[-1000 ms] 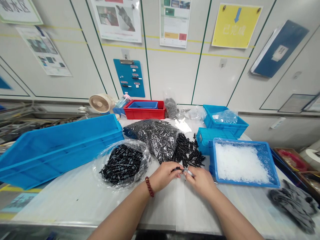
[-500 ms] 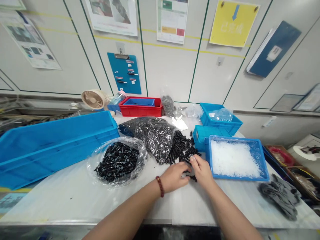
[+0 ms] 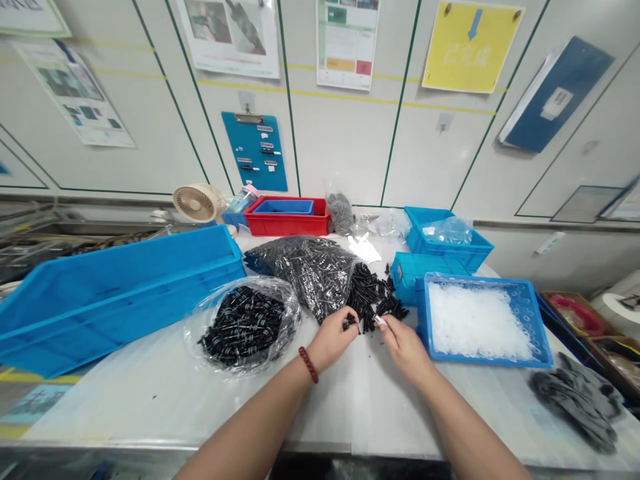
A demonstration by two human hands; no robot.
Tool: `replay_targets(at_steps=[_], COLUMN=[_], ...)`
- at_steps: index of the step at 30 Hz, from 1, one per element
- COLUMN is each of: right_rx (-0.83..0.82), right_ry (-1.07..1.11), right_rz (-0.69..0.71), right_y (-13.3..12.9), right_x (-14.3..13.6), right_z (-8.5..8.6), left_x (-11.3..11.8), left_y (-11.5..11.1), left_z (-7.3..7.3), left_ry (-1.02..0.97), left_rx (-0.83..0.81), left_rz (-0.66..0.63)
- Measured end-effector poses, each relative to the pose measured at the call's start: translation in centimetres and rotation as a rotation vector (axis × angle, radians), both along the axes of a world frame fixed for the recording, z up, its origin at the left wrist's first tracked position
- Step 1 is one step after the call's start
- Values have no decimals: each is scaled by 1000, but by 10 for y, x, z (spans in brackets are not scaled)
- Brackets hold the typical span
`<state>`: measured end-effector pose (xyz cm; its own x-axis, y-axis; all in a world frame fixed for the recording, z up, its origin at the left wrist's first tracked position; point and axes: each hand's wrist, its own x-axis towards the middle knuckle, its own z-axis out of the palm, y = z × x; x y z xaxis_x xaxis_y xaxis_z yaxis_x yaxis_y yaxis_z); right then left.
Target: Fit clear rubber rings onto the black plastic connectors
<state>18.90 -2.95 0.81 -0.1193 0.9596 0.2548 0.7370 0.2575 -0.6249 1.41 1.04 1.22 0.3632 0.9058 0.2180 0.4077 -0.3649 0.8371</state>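
My left hand [image 3: 334,339], with a beaded bracelet at the wrist, is closed around a few small black parts [image 3: 349,323]. My right hand [image 3: 406,345] pinches a small whitish piece [image 3: 380,321] between thumb and fingers; its exact kind is too small to make out. Both hands are apart, just in front of a loose pile of black stick-like parts [image 3: 367,287]. That pile spills from a large clear plastic bag [image 3: 310,270] full of the same parts. Left of my hands, an open clear bag [image 3: 293,313] holds black parts with pale rings [image 3: 245,323].
A blue bin of small white rings [image 3: 475,320] stands at right, beside grey gloves [image 3: 575,400]. Behind it are a teal box [image 3: 407,275] and a blue bin [image 3: 467,252]. A long blue bin [image 3: 120,290] lines the left; a red bin [image 3: 287,225] and fan [image 3: 195,203] stand behind.
My hands have drawn apart; the left moved left and lifted black parts from the table. The right now shows a whitish piece at its fingertips. The view shifted slightly.
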Motion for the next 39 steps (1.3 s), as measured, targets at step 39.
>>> replay_targets(at_steps=[39], right_rx=[-119], right_ry=[-290], right_rz=[60], right_y=[-9], right_x=[-11], right_z=[8], left_x=[-12], left_y=[-1], left_z=[-3], left_ry=[-12], left_rx=[-66], left_rz=[-281])
